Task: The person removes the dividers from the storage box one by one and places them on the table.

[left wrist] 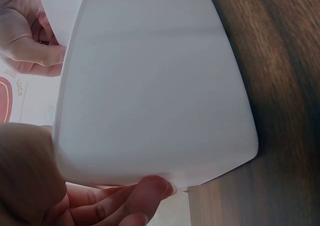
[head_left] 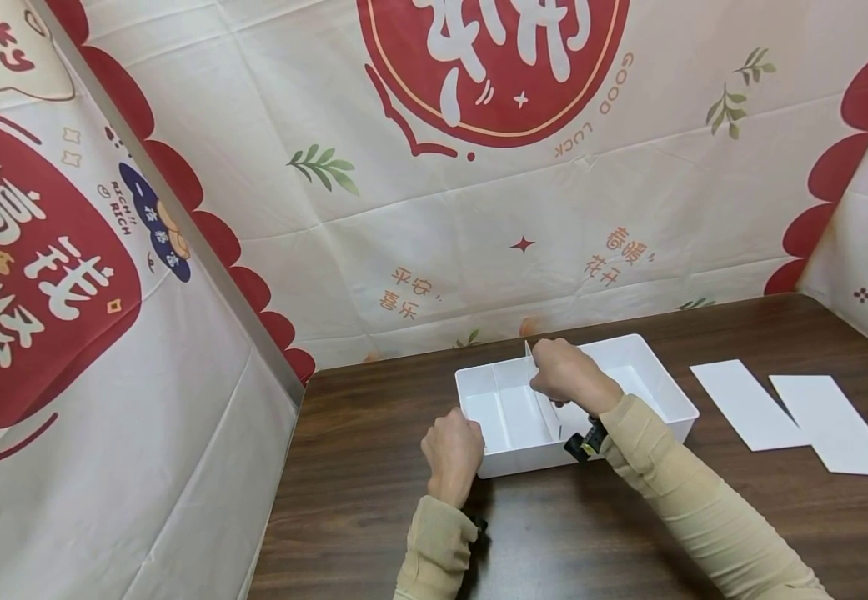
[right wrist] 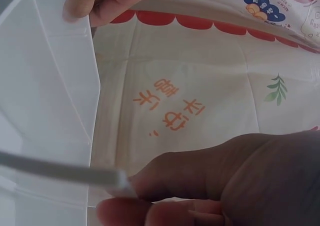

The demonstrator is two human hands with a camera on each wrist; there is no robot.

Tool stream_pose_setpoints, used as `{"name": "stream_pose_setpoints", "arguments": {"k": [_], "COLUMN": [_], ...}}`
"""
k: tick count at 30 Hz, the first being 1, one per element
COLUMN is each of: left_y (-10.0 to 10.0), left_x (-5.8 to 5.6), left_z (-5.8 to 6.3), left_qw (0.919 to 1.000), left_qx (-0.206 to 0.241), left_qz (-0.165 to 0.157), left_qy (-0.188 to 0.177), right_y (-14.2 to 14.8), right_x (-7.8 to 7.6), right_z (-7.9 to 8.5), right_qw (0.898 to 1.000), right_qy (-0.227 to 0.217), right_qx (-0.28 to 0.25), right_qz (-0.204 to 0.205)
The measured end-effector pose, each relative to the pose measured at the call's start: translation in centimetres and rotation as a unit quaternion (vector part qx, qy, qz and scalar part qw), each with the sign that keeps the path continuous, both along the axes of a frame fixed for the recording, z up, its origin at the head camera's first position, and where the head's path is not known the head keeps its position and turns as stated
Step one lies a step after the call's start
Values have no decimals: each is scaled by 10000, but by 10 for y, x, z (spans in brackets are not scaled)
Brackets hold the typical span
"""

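Observation:
A white open-topped box (head_left: 524,460) lies on the table. At its left end, my left hand (head_left: 454,450) grips the wall; in the left wrist view, fingers (left wrist: 150,193) wrap around the edge of that wall. My right hand (head_left: 570,372) is over the middle of the box and pinches a thin white divider panel (right wrist: 65,173) between thumb and fingers. The panel stands crosswise inside the box, its far top corner above the rim. Whether its bottom edge meets the floor is hidden. Left of it, a crosswise line marks the box's interior.
Two flat white panels (head_left: 747,404) lie on the dark wooden table (head_left: 358,467) to the right of the box, touching or slightly overlapping. A printed cloth (head_left: 449,225) hangs behind the table, and more cloth hangs along the left side.

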State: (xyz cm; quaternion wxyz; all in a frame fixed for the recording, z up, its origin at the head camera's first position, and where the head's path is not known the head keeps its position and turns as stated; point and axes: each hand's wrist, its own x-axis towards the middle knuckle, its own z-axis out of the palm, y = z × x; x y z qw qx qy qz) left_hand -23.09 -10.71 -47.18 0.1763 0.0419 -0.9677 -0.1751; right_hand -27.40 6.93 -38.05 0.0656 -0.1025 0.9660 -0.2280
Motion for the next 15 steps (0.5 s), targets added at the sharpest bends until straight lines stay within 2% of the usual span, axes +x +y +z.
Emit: {"name": "stream_pose_setpoints", "arguments": {"k": [15], "left_y": [-1], "left_x": [0], "left_z": [-1], "left_qw": [10000], "left_qx": [14], "left_qz": [-33], "left_qy": [73], "right_y": [1], "right_x": [2], "right_z": [3], "right_qw": [10000], "right_qy": [71], "right_qx": [-64], "right_qz": [-27]}}
